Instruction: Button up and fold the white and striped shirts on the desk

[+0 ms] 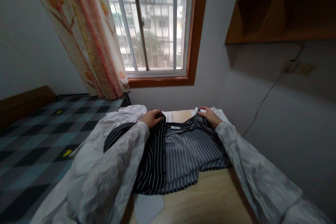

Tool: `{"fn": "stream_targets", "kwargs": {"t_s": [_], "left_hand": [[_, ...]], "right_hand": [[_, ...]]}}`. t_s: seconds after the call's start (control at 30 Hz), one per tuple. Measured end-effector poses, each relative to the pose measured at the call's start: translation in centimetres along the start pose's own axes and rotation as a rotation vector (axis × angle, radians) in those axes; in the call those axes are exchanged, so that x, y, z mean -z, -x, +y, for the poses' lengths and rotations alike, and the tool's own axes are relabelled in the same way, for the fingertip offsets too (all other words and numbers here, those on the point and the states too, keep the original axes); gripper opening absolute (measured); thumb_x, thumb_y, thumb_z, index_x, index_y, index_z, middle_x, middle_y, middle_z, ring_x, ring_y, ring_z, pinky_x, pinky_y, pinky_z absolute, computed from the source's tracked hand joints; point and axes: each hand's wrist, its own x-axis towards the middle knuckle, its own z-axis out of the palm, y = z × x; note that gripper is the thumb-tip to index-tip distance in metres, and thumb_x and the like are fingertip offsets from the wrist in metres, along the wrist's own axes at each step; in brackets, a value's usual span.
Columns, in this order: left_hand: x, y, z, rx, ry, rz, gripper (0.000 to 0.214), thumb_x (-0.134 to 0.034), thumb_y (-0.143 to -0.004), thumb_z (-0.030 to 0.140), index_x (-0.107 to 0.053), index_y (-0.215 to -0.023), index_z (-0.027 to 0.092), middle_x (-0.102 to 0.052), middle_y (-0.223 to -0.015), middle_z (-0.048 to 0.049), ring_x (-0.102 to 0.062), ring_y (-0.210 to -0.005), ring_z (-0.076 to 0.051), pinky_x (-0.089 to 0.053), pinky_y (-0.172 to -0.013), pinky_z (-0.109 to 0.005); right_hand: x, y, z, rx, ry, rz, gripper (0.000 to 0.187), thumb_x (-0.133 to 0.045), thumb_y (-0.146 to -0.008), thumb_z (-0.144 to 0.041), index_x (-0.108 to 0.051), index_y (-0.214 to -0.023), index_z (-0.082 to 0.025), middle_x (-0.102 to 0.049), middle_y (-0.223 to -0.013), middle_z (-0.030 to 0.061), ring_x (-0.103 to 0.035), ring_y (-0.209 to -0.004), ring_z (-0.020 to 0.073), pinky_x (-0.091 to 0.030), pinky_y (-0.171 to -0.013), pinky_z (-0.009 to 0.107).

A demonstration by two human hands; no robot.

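Note:
A black shirt with white stripes (193,150) lies spread on the wooden table, its front open so the greyer inside and a small white neck label show. My left hand (152,118) pinches the shirt's edge left of the collar. On the other side, my right hand (209,116) grips the cloth right of the collar, thumb and fingers closed on it. One striped sleeve pokes out to the left behind my left forearm. Beneath the lower hem a white sheet (149,208) sticks out.
The wooden tabletop (207,196) has white cloth (126,113) heaped along its left side. Further left is a bed with a checked cover (31,140). A window (157,24) with a flowered curtain (89,38) stands ahead; a wooden shelf (262,17) hangs at upper right, a cord (265,98) below.

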Motion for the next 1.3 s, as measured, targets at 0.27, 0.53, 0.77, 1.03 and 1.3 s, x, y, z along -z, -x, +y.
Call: {"fn": "stream_targets", "kwargs": {"t_s": [0.27, 0.53, 0.77, 1.03, 1.3], "left_hand": [[-5.8, 0.7, 4.2, 0.024, 0.279, -0.008, 0.046, -0.057, -0.098, 0.06, -0.08, -0.089, 0.022, -0.077, -0.083, -0.0057, -0.07, -0.082, -0.024, -0.053, -0.08, -0.033], [-11.0, 4.6, 3.1, 0.104, 0.404, 0.052, 0.027, -0.041, -0.107, 0.044, -0.061, -0.102, 0.025, -0.07, -0.089, -0.0016, -0.067, -0.086, -0.022, -0.051, -0.085, -0.033], [-10.9, 4.8, 2.7, 0.144, 0.58, 0.22, 0.029, -0.046, -0.107, 0.048, -0.059, -0.101, 0.023, -0.067, -0.092, -0.001, -0.065, -0.092, -0.02, -0.052, -0.092, -0.032], [-11.7, 4.5, 2.7, 0.083, 0.61, 0.241, 0.023, -0.058, -0.102, 0.045, -0.066, -0.104, 0.023, -0.073, -0.106, -0.0054, -0.067, -0.103, -0.023, -0.053, -0.097, -0.035], [-11.7, 4.6, 3.0, 0.113, 0.551, 0.154, 0.027, -0.057, -0.103, 0.048, -0.067, -0.105, 0.023, -0.076, -0.098, -0.0027, -0.07, -0.089, -0.021, -0.054, -0.084, -0.032]], "right_hand": [[-4.2, 3.2, -1.3, 0.001, -0.357, -0.226, 0.058, -0.096, -0.066, -0.04, -0.06, -0.11, -0.028, -0.075, -0.08, -0.0065, -0.062, -0.056, 0.0111, -0.045, -0.05, 0.02], [-7.0, 3.5, 1.4, 0.057, -0.429, -0.276, 0.061, -0.092, -0.063, -0.026, -0.075, -0.121, -0.026, -0.081, -0.114, 0.003, -0.077, -0.099, 0.0205, -0.061, -0.09, 0.033], [-9.6, 3.8, 4.3, 0.51, 0.19, -0.039, 0.017, -0.07, -0.093, -0.032, -0.082, -0.105, -0.027, -0.079, -0.106, 0.0073, -0.071, -0.108, 0.0287, -0.053, -0.107, 0.052], [-10.0, 6.1, 4.4, 0.865, 0.516, 0.039, 0.017, -0.059, -0.098, -0.02, -0.073, -0.104, -0.029, -0.076, -0.127, 0.0063, -0.061, -0.136, 0.0313, -0.031, -0.129, 0.063], [-11.7, 5.8, 5.6, 0.76, 0.413, -0.044, 0.009, -0.068, -0.1, -0.031, -0.075, -0.102, -0.027, -0.081, -0.101, 0.0073, -0.072, -0.1, 0.029, -0.054, -0.101, 0.05]]}}
